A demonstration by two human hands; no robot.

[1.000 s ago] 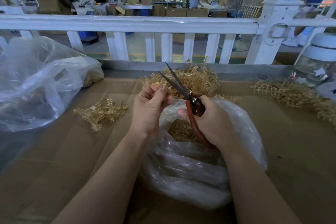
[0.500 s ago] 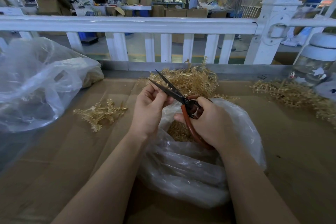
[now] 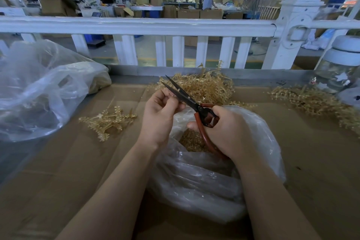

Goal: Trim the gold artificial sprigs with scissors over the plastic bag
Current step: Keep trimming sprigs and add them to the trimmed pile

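Observation:
My right hand grips the red handles of dark-bladed scissors. The blades point up and left and stand slightly apart. My left hand is curled right against the blades and pinches a small gold sprig piece, mostly hidden by its fingers. Both hands hover over an open clear plastic bag on the cardboard-covered table. Gold trimmings lie inside the bag.
A heap of gold sprigs lies just behind the bag, a few sprigs to its left, and another heap at the right. A big crumpled plastic bag fills the left. A white railing and a glass jar stand at the back.
The scissors have swung to the left toward my left hand, and their blades have come closer together. My left hand has stayed in place.

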